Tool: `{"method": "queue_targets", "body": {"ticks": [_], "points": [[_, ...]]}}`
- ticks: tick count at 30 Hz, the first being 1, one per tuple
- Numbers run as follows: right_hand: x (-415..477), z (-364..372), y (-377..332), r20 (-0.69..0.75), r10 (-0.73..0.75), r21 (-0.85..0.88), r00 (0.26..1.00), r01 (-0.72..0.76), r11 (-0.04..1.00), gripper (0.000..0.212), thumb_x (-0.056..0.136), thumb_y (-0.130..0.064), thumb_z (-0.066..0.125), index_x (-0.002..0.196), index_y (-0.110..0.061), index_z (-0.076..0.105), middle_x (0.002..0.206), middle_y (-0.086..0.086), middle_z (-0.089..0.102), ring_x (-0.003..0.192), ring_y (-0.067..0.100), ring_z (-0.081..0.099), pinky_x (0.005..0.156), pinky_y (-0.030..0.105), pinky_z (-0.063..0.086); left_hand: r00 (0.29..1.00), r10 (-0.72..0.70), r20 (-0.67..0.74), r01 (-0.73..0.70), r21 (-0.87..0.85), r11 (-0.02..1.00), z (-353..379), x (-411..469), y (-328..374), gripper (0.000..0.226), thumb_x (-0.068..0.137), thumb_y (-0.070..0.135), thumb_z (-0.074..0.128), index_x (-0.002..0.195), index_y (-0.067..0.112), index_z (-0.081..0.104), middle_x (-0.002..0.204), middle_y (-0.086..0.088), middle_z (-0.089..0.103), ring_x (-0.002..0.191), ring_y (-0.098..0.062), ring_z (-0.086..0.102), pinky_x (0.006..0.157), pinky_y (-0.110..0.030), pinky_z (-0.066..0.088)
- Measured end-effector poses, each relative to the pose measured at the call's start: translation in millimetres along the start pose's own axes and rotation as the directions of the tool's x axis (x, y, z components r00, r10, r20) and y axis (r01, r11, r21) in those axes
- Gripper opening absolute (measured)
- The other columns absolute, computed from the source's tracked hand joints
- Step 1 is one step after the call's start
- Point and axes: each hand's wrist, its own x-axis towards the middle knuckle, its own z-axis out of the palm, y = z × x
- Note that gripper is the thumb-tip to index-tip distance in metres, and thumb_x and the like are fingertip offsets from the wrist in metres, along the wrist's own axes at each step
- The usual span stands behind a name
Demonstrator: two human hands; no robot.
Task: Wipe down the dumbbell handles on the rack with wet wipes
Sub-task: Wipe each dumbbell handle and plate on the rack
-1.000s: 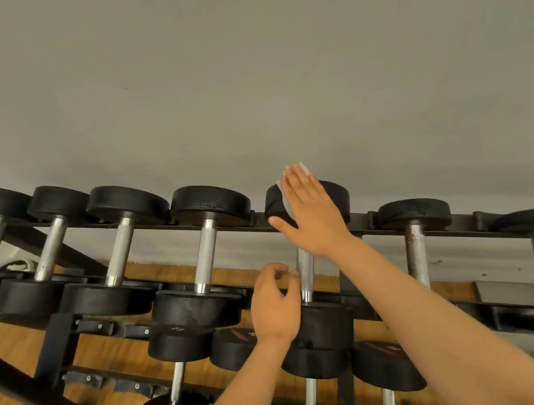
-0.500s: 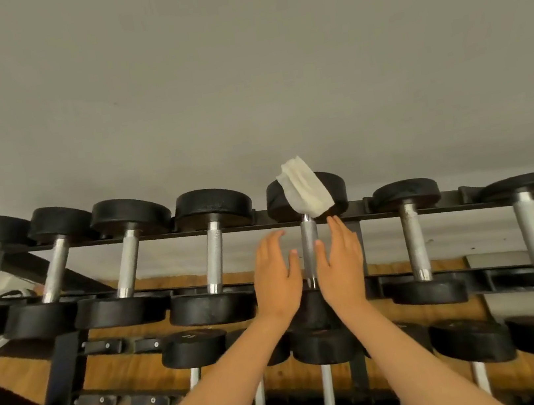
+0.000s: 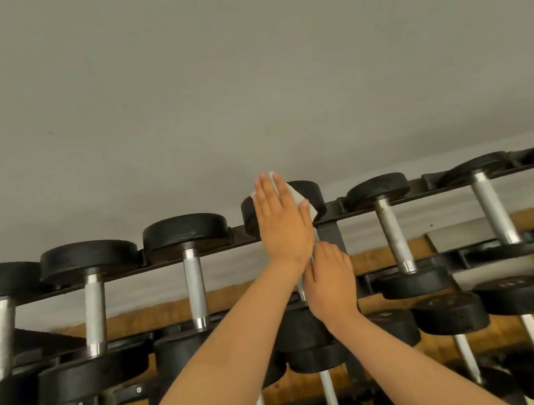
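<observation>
Where grey wall (image 3: 238, 67) meets wood floor (image 3: 158, 317), dumbbell rack (image 3: 331, 237)

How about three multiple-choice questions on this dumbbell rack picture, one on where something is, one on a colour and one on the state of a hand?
1. Where is the wet wipe?
A) on the floor
B) under the left hand, on a top-row dumbbell head
C) draped over the leftmost dumbbell

2. What colour are the dumbbell heads?
A) red
B) black
C) yellow

3. How is the left hand held?
A) clenched in a fist
B) hanging idle
C) flat, with straight fingers

Answers:
1 B: the white wet wipe shows at the edges of the left hand, against the top-row dumbbell head.
2 B: all the dumbbell heads in view are black.
3 C: the fingers lie straight and together over the wet wipe.
</observation>
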Motion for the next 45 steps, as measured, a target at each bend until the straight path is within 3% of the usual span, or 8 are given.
{"method": "queue_targets", "body": {"ticks": [3,8,12,16,22,33,40,45], "points": [[-0.1,1.0,-1.9,0.01,0.019,-0.011,1.0,-0.019,1.0,0.036,0.098,-0.031,0.032,0.095,-0.013,0.063,0.089,0.002,0.066,0.085,0.02,0.063,0.076,0.038,0.053,0.996,0.084,0.003,-0.084,0.05,0.995,2.5,-1.6,-11.1,0.068,0.102,0.042,0.014,0.155,0.002,-0.004,0.163,-0.019,-0.007,0.151,-0.031,-0.009,0.123,-0.04,-0.003],[-0.2,2.6,0.0,0.041,0.054,0.006,0.998,-0.054,0.999,0.022,0.101,-0.022,0.048,0.111,-0.013,0.065,0.106,0.002,0.067,0.1,0.018,0.061,0.086,0.036,0.05,0.999,0.035,-0.007,-0.036,-0.131,0.991,-3.8,11.1,-16.1,0.064,0.103,0.04,0.012,0.154,0.007,-0.006,0.164,-0.013,-0.006,0.151,-0.024,-0.009,0.124,-0.039,0.001],[-1.8,-0.7,-2.1,0.044,0.058,0.019,0.997,-0.058,0.998,0.034,0.1,-0.031,0.038,0.111,-0.013,0.065,0.104,0.001,0.067,0.098,0.017,0.061,0.084,0.035,0.049,0.993,0.113,-0.022,-0.115,-0.196,0.974,7.0,-20.7,-35.4,0.066,0.099,0.041,0.008,0.153,0.009,-0.011,0.164,-0.011,-0.009,0.151,-0.019,-0.014,0.124,-0.039,0.0],[-0.1,-0.7,-1.7,0.08,0.084,0.026,0.993,-0.086,0.996,0.03,0.101,-0.026,0.04,0.115,-0.012,0.063,0.108,0.002,0.066,0.102,0.018,0.059,0.088,0.035,0.044,0.994,0.095,0.046,-0.074,-0.335,0.939,-1.7,4.4,-49.4,0.074,0.103,0.045,0.032,0.155,0.012,-0.01,0.164,-0.005,-0.013,0.15,-0.016,-0.015,0.124,-0.041,0.006],[-0.2,-1.2,-2.2,0.072,0.094,0.055,0.993,-0.098,0.994,0.022,0.101,-0.023,0.046,0.114,-0.015,0.063,0.106,-0.003,0.065,0.1,0.013,0.058,0.09,0.032,0.043,0.996,0.012,0.092,0.04,-0.538,0.842,4.8,-31.5,-57.2,0.118,0.081,0.063,0.062,0.152,0.024,-0.024,0.161,0.007,-0.026,0.149,-0.01,-0.017,0.12,-0.03,0.006],[1.9,-3.2,-4.7,0.103,0.145,0.067,0.984,-0.152,0.986,0.026,0.101,-0.024,0.046,0.12,-0.015,0.062,0.109,-0.004,0.065,0.098,0.005,0.053,0.093,0.028,0.044,0.963,-0.176,0.202,0.268,-0.751,0.603,23.4,-9.7,-77.1,0.121,0.07,0.039,0.085,0.157,0.027,0.001,0.163,0.002,0.017,0.146,-0.013,0.02,0.114,-0.03,0.026],[2.9,-1.7,-4.0,0.12,0.155,0.082,0.981,-0.166,0.983,0.026,0.102,-0.026,0.046,0.121,-0.017,0.061,0.11,-0.005,0.065,0.098,0.002,0.052,0.092,0.031,0.047,0.898,-0.293,0.327,0.437,-0.73,0.526,50.5,-10.8,-89.7,0.118,0.052,0.079,0.074,0.147,0.026,0.027,0.15,-0.005,0.04,0.139,-0.024,0.039,0.107,-0.049,0.045],[3.2,-1.7,-3.1,0.115,0.135,0.08,0.984,-0.145,0.986,0.025,0.101,-0.025,0.046,0.119,-0.016,0.061,0.107,-0.005,0.065,0.095,0.003,0.052,0.09,0.031,0.048,0.901,-0.29,0.322,0.425,-0.788,0.445,37.3,-8.3,-77.8,0.088,0.078,0.033,0.08,0.148,0.019,0.028,0.141,-0.004,0.05,0.131,-0.02,0.048,0.106,-0.035,0.045]]}}
